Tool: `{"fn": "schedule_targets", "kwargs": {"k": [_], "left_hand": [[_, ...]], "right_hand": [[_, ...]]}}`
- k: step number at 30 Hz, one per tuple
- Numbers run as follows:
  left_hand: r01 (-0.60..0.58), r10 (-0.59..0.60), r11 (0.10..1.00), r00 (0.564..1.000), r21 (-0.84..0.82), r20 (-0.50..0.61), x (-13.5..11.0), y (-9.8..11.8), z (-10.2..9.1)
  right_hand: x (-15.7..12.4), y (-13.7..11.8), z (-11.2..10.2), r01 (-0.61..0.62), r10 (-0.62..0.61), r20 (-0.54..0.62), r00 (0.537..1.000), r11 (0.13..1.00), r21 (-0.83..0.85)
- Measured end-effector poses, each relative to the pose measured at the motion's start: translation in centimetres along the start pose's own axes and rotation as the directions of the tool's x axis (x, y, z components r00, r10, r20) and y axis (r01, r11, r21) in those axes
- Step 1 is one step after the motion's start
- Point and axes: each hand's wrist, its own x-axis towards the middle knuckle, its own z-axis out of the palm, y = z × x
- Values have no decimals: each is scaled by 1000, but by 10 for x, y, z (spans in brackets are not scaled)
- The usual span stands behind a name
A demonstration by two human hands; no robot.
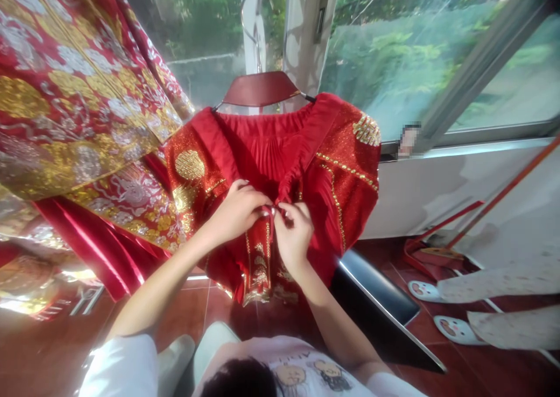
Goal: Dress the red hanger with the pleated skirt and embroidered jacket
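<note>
A cord (270, 225) on the red garment (324, 213) is pinched by the left hand (247, 206) and right hand (294, 231); shirt lettering (282, 355) cannot be clearly read.

This is a home: a person (503, 283) nearby wears slippers (457, 330) and loose trousers (520, 330) on a tiled floor (65, 356). Windows (371, 76) give onto greenery (201, 6), and by the wall (394, 187) lies what seems, through the blur, a dustpan (437, 258).
</note>
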Motion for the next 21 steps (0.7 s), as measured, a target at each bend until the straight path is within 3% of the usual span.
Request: {"fn": "schedule_targets", "kwargs": {"k": [10,21], "left_hand": [[21,-23,996,1000,91,15,5,6,3],[18,-16,985,1000,170,-17,12,13,10]], "right_hand": [[6,2,-6,-3,3,24,1000,999,-32],[22,13,-19,19,-15,153,988,1000,-23]]}}
